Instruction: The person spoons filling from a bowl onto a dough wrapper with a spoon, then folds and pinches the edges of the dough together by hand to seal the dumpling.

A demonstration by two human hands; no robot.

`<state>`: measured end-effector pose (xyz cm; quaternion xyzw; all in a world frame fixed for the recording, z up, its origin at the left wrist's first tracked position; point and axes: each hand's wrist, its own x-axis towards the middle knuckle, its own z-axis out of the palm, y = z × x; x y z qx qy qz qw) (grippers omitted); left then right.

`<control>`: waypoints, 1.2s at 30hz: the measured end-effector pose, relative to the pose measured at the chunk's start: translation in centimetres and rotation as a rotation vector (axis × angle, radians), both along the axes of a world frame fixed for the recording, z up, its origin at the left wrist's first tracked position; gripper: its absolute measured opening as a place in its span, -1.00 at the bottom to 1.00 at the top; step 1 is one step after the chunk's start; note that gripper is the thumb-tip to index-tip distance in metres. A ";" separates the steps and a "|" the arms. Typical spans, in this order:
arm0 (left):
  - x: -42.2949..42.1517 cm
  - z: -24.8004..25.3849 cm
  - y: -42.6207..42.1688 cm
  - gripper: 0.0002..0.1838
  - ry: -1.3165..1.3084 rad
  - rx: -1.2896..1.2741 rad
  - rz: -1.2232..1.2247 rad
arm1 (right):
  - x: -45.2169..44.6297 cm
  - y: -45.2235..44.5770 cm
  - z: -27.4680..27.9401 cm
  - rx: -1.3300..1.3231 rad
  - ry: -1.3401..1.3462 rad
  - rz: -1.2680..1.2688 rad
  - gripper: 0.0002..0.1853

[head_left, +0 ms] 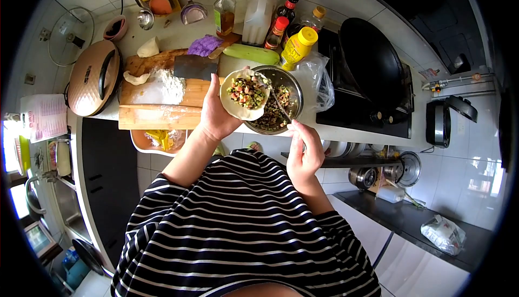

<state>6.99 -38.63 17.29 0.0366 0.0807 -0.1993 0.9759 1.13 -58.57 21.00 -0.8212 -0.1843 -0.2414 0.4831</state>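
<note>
The dough wrapper (243, 114) lies spread on my left hand (215, 114), cupped under it, chopped filling (247, 92) heaped in its middle. It looks light, soft and easily torn, likely tacky; I'd support it from below and pinch only the bare rim. My right hand (305, 153) grips the spoon (279, 106) by its handle end, beside the steel mixing bowl (300, 94).

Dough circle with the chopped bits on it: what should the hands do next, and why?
Probably lift the spoon away: its tip is at the filling, which looks well heaped on the dough in the left hand, with a bare rim around it.
</note>
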 end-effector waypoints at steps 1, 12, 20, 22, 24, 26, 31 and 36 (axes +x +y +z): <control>0.0 0.0 0.0 -0.20 0.007 0.006 0.003 | 0.1 -0.2 -0.1 -0.022 -0.003 -0.011 -0.75; -0.3 0.6 -0.3 -0.22 -0.007 0.025 0.007 | 0.0 0.3 0.2 0.013 0.041 0.029 -0.71; -0.2 0.7 -0.1 -0.23 0.000 0.027 0.015 | 0.5 -0.4 -0.1 -0.047 -0.034 -0.052 -0.76; -0.2 0.6 -0.2 -0.23 -0.005 0.030 0.014 | 0.4 -0.3 0.1 -0.022 -0.033 -0.018 -0.76; -0.3 0.6 -0.3 -0.22 -0.022 0.017 0.007 | 0.4 -0.2 0.1 -0.020 -0.016 0.000 -0.75; -0.2 0.6 -0.3 -0.21 -0.022 0.020 -0.003 | 0.4 0.0 0.0 -0.040 0.018 0.007 -0.71; -0.2 0.8 -0.3 -0.20 -0.001 0.049 -0.011 | 1.2 -0.6 -0.5 -0.080 -0.017 -0.091 -0.72; -0.2 0.8 -0.3 -0.21 -0.010 0.014 -0.012 | 0.6 -0.4 0.2 0.007 0.015 -0.051 -0.75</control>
